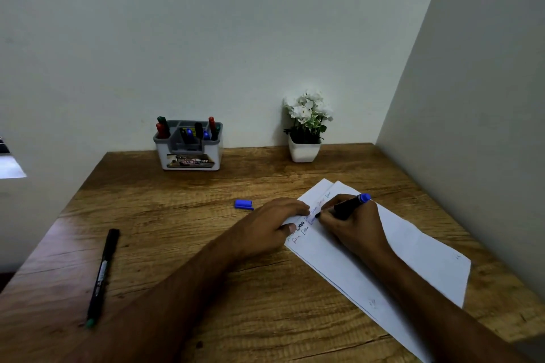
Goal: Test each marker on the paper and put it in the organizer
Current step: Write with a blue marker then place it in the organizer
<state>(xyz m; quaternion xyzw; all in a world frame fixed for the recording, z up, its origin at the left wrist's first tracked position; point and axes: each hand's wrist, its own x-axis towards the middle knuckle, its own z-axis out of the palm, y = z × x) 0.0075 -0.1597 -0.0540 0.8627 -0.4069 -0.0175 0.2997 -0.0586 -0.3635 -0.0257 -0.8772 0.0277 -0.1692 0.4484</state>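
a: head view, desk corner. right hand (355,225) pinches a blue marker (349,207) in a writing grip, fingers curled round the barrel, tip down on the paper (413,256) beside a row of small scribbles. why the slant?

b: ordinary pen angle, so the tip meets the sheet and the blue end points up and away.

a: left hand (275,222)?

b: lies flat, fingers nearly straight, pressing the paper's near-left edge. likely to stop the sheet sliding under the stroke. it grips nothing.

a: blue cap (244,204)?

b: lies on the wooden table (206,244), just left of the left hand; close by for recapping, i'd judge.

a: organizer (188,146)?

b: at the back by the wall, several markers upright in its compartments. well apart from the paper.

a: anything untested?

b: a black marker with a green end (101,275) lies near the left edge, probably waiting its turn.

a: potted white flowers (306,127) stand by the wall, idle.
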